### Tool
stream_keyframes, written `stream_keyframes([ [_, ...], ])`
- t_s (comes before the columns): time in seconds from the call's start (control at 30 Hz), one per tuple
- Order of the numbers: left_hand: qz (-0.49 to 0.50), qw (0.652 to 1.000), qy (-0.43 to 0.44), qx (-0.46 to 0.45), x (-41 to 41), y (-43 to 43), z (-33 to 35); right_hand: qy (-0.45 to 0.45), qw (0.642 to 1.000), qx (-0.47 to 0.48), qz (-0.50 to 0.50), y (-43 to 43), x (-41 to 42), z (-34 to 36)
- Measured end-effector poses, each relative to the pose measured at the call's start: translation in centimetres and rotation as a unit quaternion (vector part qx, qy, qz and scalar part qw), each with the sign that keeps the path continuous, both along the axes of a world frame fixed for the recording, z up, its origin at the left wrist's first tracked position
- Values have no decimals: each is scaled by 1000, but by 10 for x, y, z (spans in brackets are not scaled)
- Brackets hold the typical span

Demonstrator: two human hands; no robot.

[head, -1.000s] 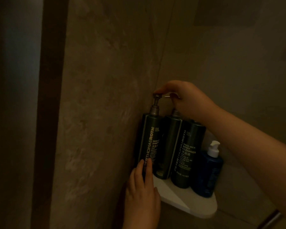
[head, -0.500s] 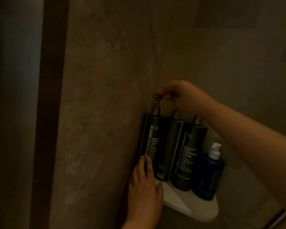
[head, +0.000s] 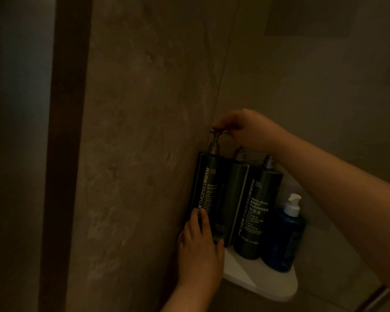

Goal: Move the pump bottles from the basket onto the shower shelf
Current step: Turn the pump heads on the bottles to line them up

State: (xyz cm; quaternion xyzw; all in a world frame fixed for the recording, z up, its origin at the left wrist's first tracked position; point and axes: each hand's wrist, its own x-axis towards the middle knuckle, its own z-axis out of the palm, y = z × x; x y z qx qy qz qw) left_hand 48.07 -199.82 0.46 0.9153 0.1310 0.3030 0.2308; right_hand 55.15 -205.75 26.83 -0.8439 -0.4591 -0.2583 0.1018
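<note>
Four pump bottles stand on the white corner shelf (head: 263, 282): the shampoo bottle (head: 206, 183) hard against the left wall (head: 144, 154), a middle bottle (head: 236, 194) touching it, the body-cleanser bottle (head: 259, 206) next, and a smaller blue bottle (head: 284, 239) at the right end. The basket is not in view.

Over the last second little has moved. The right hand (head: 250, 129) has lifted slightly, so the necks of the middle and body-cleanser bottles, covered a second ago, now show below it. The left hand (head: 200, 251) has crept a little higher up the shampoo bottle's lower front. All the bottles stay upright in the same order. This looks like final tidying of the last bottle, probably turning or seating its pump, with the moving itself nearly or wholly done.

On the right hand, the fingertips (head: 216, 126) are drawn together and pinch the pump head (head: 216, 132) of the shampoo bottle from above. The rest of that hand is curled over the nozzle and hides it. On the left hand, the fingers (head: 203, 219) lie straight and close together, pressed flat against the bottle's label, with the thumb spread towards the middle bottle's base. It steadies the bottle rather than wrapping round it.
</note>
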Motion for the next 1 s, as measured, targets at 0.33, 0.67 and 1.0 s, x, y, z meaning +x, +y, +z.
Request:
stream_keyframes([
  [0.33,-31,999,15,9,-12,0,-4,-62,993,-25,-97,-23,-1,-1],
  [0.67,-50,997,-52,-23,-16,-4,-9,-47,996,-19,-75,-37,-8,-6],
  [1.0,-115,981,-100,-122,-29,-8,-6,10,1000,-15,26,-51,-37,2],
])
